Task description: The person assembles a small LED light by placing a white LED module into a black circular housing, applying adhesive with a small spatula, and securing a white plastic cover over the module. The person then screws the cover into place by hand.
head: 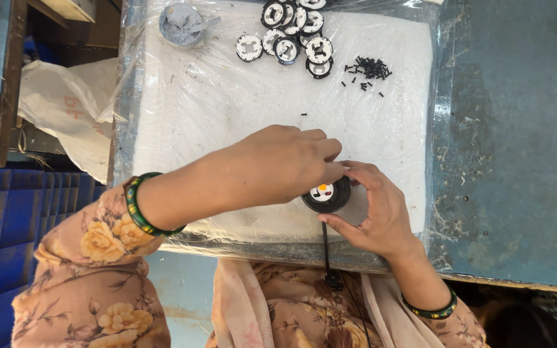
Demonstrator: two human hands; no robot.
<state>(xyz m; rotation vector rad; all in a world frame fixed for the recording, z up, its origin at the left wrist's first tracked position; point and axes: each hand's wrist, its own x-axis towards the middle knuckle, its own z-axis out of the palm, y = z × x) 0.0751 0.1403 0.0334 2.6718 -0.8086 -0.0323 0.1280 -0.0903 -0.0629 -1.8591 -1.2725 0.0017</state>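
Note:
A round black part (327, 195) with a white centre and an orange dot lies on the white plastic-covered pad (227, 103), near its front edge. My right hand (376, 212) cups it from the right, thumb under it and fingers over its top. My left hand (278, 164) reaches across from the left and its fingertips press on the part's upper left. A black cable (325, 248) runs from the part down toward me to a small black plug (333, 279).
Several black-and-white round discs (291, 32) are piled at the pad's far edge. A heap of small black screws (370, 68) lies to their right. A grey bowl (180, 24) with a spoon sits at far left. Blue worktop (510, 142) lies to the right, blue crates (27, 206) to the left.

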